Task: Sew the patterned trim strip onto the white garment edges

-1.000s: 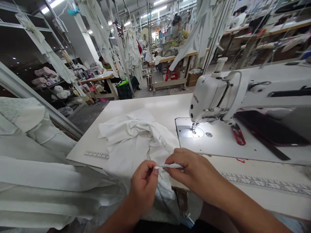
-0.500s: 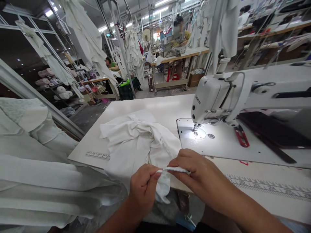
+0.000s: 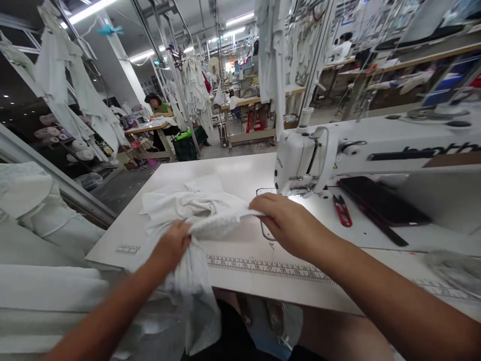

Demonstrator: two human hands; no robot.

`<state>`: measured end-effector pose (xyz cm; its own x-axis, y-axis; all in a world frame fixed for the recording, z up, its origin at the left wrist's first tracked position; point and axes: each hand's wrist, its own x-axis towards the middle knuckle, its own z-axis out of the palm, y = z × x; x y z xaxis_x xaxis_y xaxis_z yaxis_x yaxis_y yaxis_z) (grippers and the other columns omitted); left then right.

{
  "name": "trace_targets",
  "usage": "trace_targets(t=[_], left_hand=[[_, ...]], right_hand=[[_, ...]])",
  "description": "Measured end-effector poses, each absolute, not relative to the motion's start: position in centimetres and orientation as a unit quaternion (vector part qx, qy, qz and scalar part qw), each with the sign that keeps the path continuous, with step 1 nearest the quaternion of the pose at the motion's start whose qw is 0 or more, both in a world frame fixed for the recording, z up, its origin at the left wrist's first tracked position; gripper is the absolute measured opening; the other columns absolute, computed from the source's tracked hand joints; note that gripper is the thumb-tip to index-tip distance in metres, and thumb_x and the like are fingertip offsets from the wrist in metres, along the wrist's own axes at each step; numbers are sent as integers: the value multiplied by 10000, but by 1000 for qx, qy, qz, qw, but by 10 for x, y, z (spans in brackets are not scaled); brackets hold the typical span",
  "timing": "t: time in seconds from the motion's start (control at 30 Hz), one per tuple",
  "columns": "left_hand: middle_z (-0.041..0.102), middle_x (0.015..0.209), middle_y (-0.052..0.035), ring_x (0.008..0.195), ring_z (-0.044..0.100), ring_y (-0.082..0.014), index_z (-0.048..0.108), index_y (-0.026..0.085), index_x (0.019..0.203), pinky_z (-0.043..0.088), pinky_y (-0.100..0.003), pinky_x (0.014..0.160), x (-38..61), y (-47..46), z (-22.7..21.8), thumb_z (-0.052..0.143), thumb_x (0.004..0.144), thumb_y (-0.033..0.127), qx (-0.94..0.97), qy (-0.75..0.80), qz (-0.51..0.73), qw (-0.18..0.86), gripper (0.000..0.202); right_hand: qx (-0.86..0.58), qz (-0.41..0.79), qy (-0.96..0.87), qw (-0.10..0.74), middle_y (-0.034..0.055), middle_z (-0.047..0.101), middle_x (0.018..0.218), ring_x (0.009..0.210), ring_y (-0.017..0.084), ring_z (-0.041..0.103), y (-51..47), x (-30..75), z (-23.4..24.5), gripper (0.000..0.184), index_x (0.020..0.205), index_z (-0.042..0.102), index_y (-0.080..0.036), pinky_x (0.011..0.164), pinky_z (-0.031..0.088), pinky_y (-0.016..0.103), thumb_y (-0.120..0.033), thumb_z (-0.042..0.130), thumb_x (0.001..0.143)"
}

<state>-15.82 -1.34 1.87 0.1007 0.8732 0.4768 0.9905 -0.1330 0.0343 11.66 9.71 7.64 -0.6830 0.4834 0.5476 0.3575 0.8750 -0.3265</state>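
A white garment (image 3: 195, 205) lies bunched on the sewing table, with part of it hanging over the front edge. My left hand (image 3: 173, 245), slightly blurred, is closed on the fabric near that edge. Pinched in my right hand (image 3: 280, 218) is the end of a narrow strip of the same cloth, held just in front of the sewing machine's head (image 3: 298, 160). Between both hands the strip stretches roughly level above the table. My right hand hides most of the needle plate.
Red thread snips (image 3: 341, 210) and a dark phone (image 3: 383, 200) lie on the machine bed. A printed ruler scale (image 3: 263, 266) runs along the table front. More white cloth (image 3: 45, 281) hangs at the left. Another person (image 3: 160, 110) sits farther back.
My hands have moved apart, the left one leftward and the right one up toward the machine. Cloth now stretches between them, and more of it hangs over the edge. The view has shifted.
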Motion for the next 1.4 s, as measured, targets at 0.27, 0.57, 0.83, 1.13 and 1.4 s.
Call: trace_targets(t=[0.27, 0.57, 0.83, 1.13, 1.4], left_hand=[[610, 1102, -94, 1092, 513, -253, 680, 179, 972, 402, -466, 999, -209, 73, 108, 460, 708, 20, -789, -576, -166, 135, 379], [670, 1143, -102, 1111, 578, -194, 648, 142, 1033, 448, -364, 1011, -66, 62, 24, 457, 826, 64, -869, -451, -197, -42, 293], [631, 1166, -157, 1180, 542, -295, 598, 120, 1042, 449, -459, 975, -18, 175, -14, 494, 891, 149, -845, -513, -148, -11, 186], [614, 896, -108, 921, 574, -246, 595, 140, 817, 479, -394, 840, -5, 191, -5, 501, 830, 73, -848, -481, -221, 13, 116], [625, 916, -67, 860, 541, -204, 603, 152, 908, 496, -347, 808, 0, 120, -13, 415, 946, 148, -896, -421, -140, 10, 193]], right_hand=[[-197, 37, -922, 332, 169, 540, 1346, 1326, 298, 390, 92, 126, 47, 320, 1173, 634, -138, 1027, 397, 529, -174, 393, 965], [-265, 14, -945, 189, 136, 650, 1187, 1111, 307, 576, 70, 173, -9, 275, 1158, 650, -129, 899, 519, 509, -182, 519, 923], [-313, -58, -934, 163, 165, 639, 1215, 1154, 309, 571, 116, 198, -13, 304, 1157, 628, -88, 950, 512, 484, -255, 525, 926], [-328, -34, -924, 195, 208, 626, 1146, 1138, 314, 556, 114, 205, -6, 282, 1078, 621, -67, 963, 492, 505, -63, 400, 903], [-293, 65, -932, 202, 168, 577, 1215, 1191, 286, 511, 125, 198, -11, 348, 1225, 535, -113, 966, 486, 482, -69, 391, 912]])
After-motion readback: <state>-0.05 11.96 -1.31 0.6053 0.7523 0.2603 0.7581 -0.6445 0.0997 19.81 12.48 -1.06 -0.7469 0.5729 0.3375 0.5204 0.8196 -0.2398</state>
